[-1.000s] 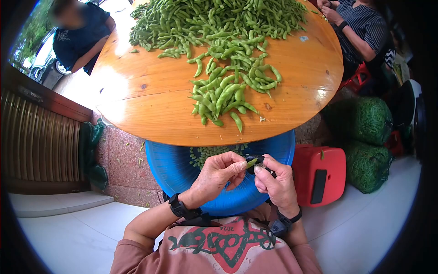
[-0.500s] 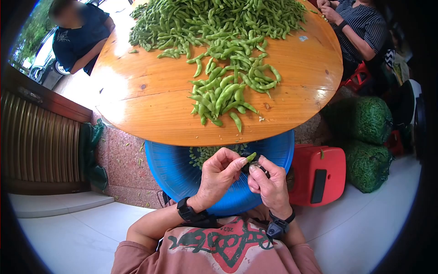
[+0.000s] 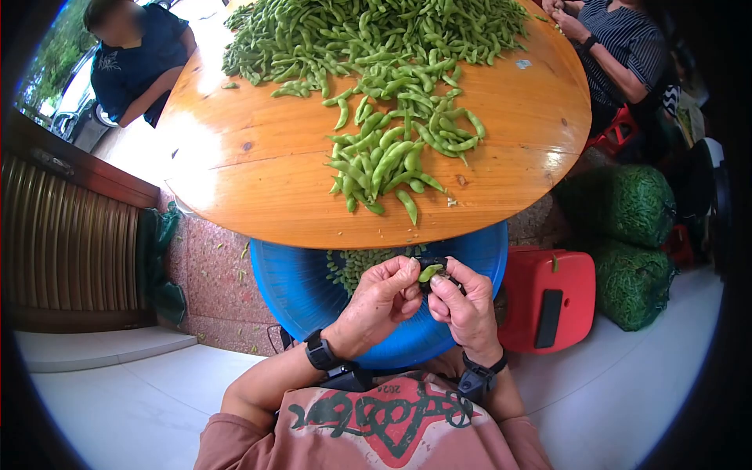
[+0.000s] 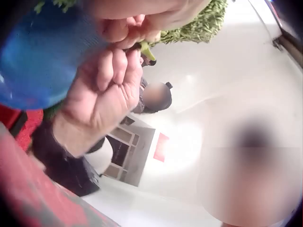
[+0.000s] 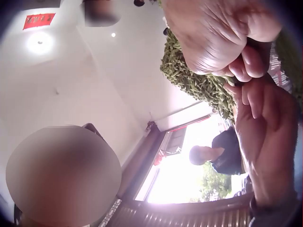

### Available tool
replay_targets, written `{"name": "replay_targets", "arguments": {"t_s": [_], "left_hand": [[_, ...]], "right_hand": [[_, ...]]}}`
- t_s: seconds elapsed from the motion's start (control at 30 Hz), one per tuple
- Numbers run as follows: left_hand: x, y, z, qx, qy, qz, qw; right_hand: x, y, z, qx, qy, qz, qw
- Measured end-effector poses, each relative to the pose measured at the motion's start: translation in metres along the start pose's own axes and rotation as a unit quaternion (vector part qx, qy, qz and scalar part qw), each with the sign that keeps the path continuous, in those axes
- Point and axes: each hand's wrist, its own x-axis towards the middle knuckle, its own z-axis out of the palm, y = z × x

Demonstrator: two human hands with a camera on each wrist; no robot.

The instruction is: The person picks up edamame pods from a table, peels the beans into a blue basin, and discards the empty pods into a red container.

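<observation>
A person sits at a round wooden table (image 3: 258,196), seen from above their own head. Low in the centre of the head view, both hands meet over a blue tub (image 3: 298,290) that stands under the table's near edge. The left hand (image 3: 376,301) pinches one end of a green soybean pod (image 3: 429,272) between thumb and fingertips. The right hand (image 3: 464,305) is curled round a small dark tool (image 3: 439,270), apparently a clipper or small scissors, whose tip meets the pod. The pod sits between the two hands, just above the tub.

In the left wrist view the pod (image 4: 146,48) shows as a small green tip near the top centre, held among fingers. The right wrist view is too blurred to show it.

Inside the tub, toward the table edge, lies a layer of pods (image 3: 356,262). A large heap of pods (image 3: 376,70) covers the upper centre of the table. A red stool (image 3: 548,298) stands at right, with green mesh sacks (image 3: 627,211) beyond it. Two other people sit at the far side.

The step in hand looks like trimming the pod's end. The next move would call for a firm pinch and a clean snip, then letting the pod fall into the tub.
</observation>
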Motion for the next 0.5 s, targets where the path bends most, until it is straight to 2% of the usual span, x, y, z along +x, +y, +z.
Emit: {"name": "replay_targets", "arguments": {"t_s": [0.07, 0.1, 0.13, 0.17, 0.2, 0.23, 0.27, 0.3, 0.33, 0.37, 0.4, 0.47, 0.5], "left_hand": [[0.001, 0.001, 0.000, 0.007, -0.008, -0.014, 1.000], [0.001, 0.000, -0.001, 0.153, -0.003, 0.062, 0.986], [0.000, 0.000, -0.001, 0.295, 0.002, 0.136, 0.946], [-0.003, 0.004, -0.002, 0.295, 0.003, 0.136, 0.946], [-0.007, 0.012, -0.002, 0.446, 0.002, 0.179, 0.877], [-0.010, 0.019, -0.001, 0.584, 0.001, 0.216, 0.782], [-0.010, 0.023, 0.000, 0.616, -0.008, 0.219, 0.756], [-0.008, 0.020, -0.003, 0.616, -0.008, 0.219, 0.757], [-0.004, 0.015, -0.006, 0.640, -0.019, 0.304, 0.705], [-0.001, 0.013, -0.008, 0.656, -0.029, 0.387, 0.647], [-0.002, 0.013, -0.007, 0.656, -0.029, 0.387, 0.648], [-0.006, 0.015, -0.002, 0.711, -0.022, 0.375, 0.595], [-0.007, 0.018, -0.001, 0.711, -0.022, 0.375, 0.595]], "right_hand": [[-0.002, -0.005, -0.001, -0.036, 0.002, -0.006, 0.999], [-0.004, -0.007, 0.000, -0.071, 0.003, -0.010, 0.997], [-0.006, -0.009, 0.000, -0.071, 0.003, -0.010, 0.997], [-0.007, -0.010, 0.000, -0.100, 0.004, 0.001, 0.995], [-0.009, -0.011, 0.001, -0.130, 0.005, 0.013, 0.991], [-0.009, -0.011, 0.002, -0.130, 0.003, 0.013, 0.991], [-0.009, -0.011, 0.002, -0.161, 0.006, -0.007, 0.987], [-0.010, -0.011, 0.002, -0.191, 0.011, -0.027, 0.981], [-0.009, -0.009, 0.001, -0.191, 0.011, -0.026, 0.981], [-0.008, -0.006, 0.001, -0.223, 0.020, -0.065, 0.972], [-0.007, -0.004, 0.001, -0.255, 0.027, -0.103, 0.961], [-0.006, -0.001, 0.000, -0.280, 0.027, -0.117, 0.952], [-0.006, -0.001, 0.000, -0.305, 0.027, -0.132, 0.943]]}}
